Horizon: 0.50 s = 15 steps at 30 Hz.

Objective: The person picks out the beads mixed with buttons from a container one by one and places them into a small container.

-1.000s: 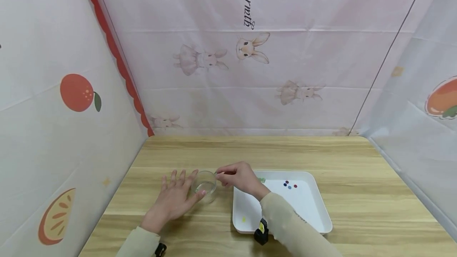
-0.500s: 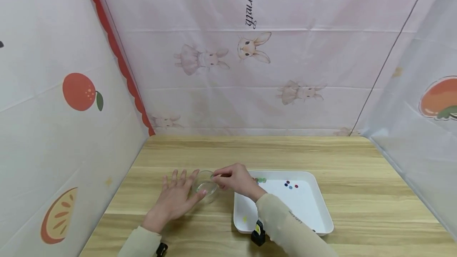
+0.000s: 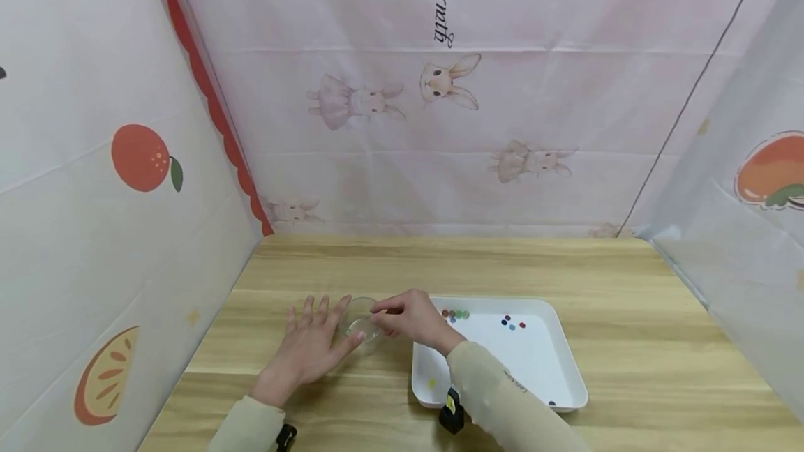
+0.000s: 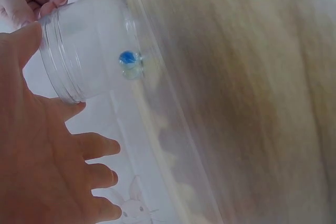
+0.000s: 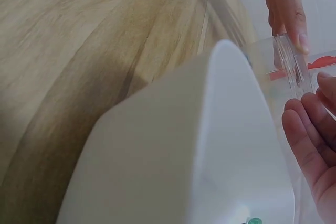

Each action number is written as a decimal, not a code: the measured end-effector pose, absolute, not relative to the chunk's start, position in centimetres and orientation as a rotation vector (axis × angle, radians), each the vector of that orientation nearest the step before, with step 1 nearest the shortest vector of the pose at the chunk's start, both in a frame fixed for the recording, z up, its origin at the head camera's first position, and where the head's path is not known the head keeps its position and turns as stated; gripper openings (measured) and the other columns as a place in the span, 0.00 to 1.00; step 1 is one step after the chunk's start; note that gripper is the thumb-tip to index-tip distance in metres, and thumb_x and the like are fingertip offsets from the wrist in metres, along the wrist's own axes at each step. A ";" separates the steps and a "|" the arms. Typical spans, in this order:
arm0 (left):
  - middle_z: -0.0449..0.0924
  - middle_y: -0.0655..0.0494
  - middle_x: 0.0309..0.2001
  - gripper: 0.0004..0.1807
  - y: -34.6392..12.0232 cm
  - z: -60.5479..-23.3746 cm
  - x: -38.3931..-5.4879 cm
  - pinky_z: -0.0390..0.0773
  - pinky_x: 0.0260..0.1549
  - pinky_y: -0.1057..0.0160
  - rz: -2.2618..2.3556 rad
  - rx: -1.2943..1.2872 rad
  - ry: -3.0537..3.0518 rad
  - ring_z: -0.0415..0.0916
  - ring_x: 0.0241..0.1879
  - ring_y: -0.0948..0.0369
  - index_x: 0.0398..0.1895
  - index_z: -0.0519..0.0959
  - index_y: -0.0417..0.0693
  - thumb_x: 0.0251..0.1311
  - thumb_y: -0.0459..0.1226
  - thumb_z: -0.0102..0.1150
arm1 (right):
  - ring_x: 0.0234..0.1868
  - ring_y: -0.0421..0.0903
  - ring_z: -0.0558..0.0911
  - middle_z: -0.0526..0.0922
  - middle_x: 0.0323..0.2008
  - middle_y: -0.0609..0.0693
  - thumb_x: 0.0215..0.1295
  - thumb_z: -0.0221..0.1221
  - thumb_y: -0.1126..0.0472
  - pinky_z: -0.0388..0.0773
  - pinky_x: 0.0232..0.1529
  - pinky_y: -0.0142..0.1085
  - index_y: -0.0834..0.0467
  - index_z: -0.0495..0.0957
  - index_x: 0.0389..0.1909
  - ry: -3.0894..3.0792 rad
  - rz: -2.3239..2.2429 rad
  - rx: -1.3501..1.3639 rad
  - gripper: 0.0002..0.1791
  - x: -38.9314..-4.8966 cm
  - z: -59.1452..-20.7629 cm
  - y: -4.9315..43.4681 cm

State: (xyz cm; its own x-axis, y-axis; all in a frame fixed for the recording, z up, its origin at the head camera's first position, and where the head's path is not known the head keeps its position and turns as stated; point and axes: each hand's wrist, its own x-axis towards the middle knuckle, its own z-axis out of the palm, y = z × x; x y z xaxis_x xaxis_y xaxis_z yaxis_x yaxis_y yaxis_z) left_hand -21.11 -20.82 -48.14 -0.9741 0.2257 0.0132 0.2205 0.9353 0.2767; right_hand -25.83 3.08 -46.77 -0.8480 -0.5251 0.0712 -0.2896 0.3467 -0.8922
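Note:
A clear jar (image 3: pixel 361 312) stands on the table, left of the tray. My left hand (image 3: pixel 304 347) holds it near the rim between thumb and index finger, the other fingers spread straight. Through its wall, in the left wrist view, a blue marble (image 4: pixel 129 57) and a pale greenish marble (image 4: pixel 133 71) lie at the bottom. My right hand (image 3: pixel 411 316) is at the jar's mouth with bent fingers, its fingertips (image 5: pixel 294 106) right at the rim in the right wrist view. Whether a marble is between those fingertips I cannot tell.
A white tray (image 3: pixel 534 365) stands right of the jar, under my right forearm. It holds a row of coloured marbles (image 3: pixel 461 314) at the back, a group of dark, blue and red ones (image 3: pixel 511 326), and a yellow one (image 3: pixel 431 383) near the front left.
My right hand has shifted slightly left, further over the jar's mouth. A greenish bit seen at its fingertips earlier no longer shows. More of the tray's back row is visible. My left hand stays.

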 end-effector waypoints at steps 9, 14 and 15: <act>0.51 0.29 0.82 0.46 -20.7 -48.1 -21.2 0.36 0.75 0.21 0.446 0.360 3.081 0.40 0.82 0.28 0.87 0.52 0.56 0.75 0.69 0.40 | 0.35 0.57 0.91 0.92 0.36 0.62 0.73 0.66 0.54 0.90 0.41 0.52 0.59 0.90 0.51 2.413 -1.533 -0.673 0.15 -26.0 -46.1 4.3; 0.51 0.29 0.81 0.47 -20.7 -48.2 -21.1 0.37 0.75 0.21 0.450 0.372 3.088 0.41 0.81 0.27 0.86 0.52 0.55 0.74 0.70 0.40 | 0.35 0.53 0.91 0.92 0.36 0.62 0.73 0.66 0.53 0.90 0.41 0.44 0.57 0.90 0.52 2.439 -1.552 -0.636 0.15 -26.2 -45.7 5.9; 0.51 0.29 0.81 0.47 -20.7 -48.1 -21.1 0.37 0.75 0.21 0.448 0.375 3.088 0.41 0.81 0.27 0.86 0.52 0.55 0.74 0.70 0.39 | 0.36 0.53 0.92 0.92 0.36 0.62 0.73 0.66 0.52 0.90 0.41 0.43 0.57 0.90 0.52 2.443 -1.559 -0.629 0.16 -26.2 -45.6 6.3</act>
